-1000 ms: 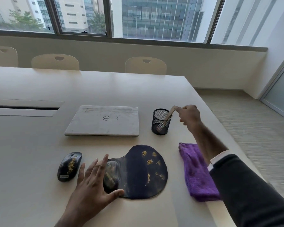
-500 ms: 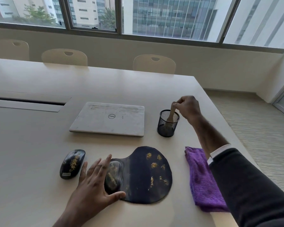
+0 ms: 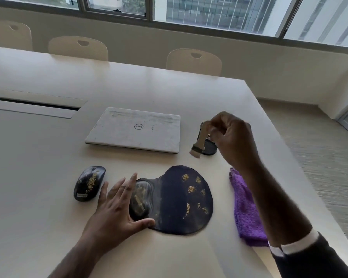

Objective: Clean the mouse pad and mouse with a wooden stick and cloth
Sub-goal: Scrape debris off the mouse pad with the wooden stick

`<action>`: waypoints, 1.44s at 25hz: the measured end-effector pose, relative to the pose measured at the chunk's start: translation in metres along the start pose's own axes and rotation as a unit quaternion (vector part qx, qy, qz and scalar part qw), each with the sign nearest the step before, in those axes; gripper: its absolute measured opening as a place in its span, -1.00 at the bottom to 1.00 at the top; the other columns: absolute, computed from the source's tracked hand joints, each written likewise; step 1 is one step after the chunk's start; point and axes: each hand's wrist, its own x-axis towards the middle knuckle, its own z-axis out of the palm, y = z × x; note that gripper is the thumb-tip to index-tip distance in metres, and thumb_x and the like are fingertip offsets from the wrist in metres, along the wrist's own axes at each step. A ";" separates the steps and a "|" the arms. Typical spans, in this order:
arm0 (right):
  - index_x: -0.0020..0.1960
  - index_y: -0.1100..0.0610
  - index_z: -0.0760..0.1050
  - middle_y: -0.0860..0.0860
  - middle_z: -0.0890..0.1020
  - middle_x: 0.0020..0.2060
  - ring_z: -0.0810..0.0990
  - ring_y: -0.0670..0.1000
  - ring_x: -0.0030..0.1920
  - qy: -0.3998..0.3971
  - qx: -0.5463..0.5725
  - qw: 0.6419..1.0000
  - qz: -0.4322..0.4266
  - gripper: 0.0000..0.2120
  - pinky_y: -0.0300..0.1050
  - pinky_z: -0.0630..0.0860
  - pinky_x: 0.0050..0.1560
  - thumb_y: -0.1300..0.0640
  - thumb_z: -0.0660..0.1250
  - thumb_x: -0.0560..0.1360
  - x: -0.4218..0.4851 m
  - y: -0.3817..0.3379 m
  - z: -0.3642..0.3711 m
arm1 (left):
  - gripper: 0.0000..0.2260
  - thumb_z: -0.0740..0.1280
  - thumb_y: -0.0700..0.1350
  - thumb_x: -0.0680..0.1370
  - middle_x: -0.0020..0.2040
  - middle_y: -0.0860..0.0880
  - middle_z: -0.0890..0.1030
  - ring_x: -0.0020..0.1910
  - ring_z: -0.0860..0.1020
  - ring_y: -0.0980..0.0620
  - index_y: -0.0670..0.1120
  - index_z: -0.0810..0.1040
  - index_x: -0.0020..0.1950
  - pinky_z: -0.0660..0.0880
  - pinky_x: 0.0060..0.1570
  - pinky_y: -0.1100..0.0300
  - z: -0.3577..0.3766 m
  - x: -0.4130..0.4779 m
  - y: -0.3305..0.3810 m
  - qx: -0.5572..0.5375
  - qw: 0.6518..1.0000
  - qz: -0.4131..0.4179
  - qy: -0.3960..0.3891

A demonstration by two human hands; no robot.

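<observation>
On table (image 3: 38, 157), mouse pad (image 3: 175, 199) is pinned by outspread left hand (image 3: 117, 207); wooden stick (image 3: 199, 141), pinched by right hand (image 3: 231, 137), should be swept lightly.

light: bright daylight from windows (image 3: 209, 11) | shadows: soft | blur: right hand (image 3: 232, 137) smeared | edges: wide-angle bowing

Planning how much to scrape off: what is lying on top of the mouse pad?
Yellowish crumbs lie scattered on the mouse pad, with more on its wrist rest. The left hand covers the pad's left edge, so anything there is hidden.
</observation>
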 end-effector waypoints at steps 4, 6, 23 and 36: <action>-0.14 0.10 0.57 -0.03 0.68 -0.33 0.65 -0.03 -0.31 -0.046 -0.008 0.999 0.023 -0.92 -0.01 0.61 -0.22 0.16 0.44 0.51 -0.043 0.024 0.028 | 0.11 0.14 0.64 0.32 0.61 0.15 0.06 0.53 -0.28 0.30 0.10 -0.27 0.62 -0.30 0.55 0.01 0.002 0.000 -0.002 0.008 1.000 -0.002 -0.008; -0.12 0.10 0.55 -0.03 0.66 -0.31 0.65 0.00 -0.30 -0.043 -0.007 0.999 0.019 -0.93 0.01 0.63 -0.22 0.19 0.44 0.47 -0.047 0.029 0.034 | 0.11 0.13 0.64 0.32 0.62 0.10 0.11 0.57 -0.19 0.23 0.09 -0.25 0.63 -0.28 0.56 -0.01 0.002 -0.001 -0.002 0.010 1.000 -0.005 -0.015; -0.14 0.29 0.63 0.11 0.71 -0.26 0.68 -0.19 -0.35 -0.226 0.094 0.964 0.100 -0.91 -0.35 0.59 -0.30 0.37 0.41 0.55 -0.042 0.029 0.041 | 0.03 0.28 0.53 0.35 0.59 0.14 0.02 0.25 -0.55 0.53 0.20 -0.22 0.60 -0.33 0.52 0.11 -0.012 -0.004 0.014 -0.019 0.999 -0.015 -0.023; -0.20 0.16 0.66 -0.06 0.66 -0.36 0.56 -0.26 -0.39 -0.203 0.019 0.977 0.067 -0.91 -0.43 0.41 -0.37 0.21 0.46 0.49 -0.048 0.031 0.047 | 0.06 0.25 0.58 0.32 0.63 0.05 0.12 0.50 -0.24 0.29 0.23 -0.27 0.60 -0.26 0.57 0.02 -0.006 -0.001 0.005 -0.014 0.999 -0.025 -0.037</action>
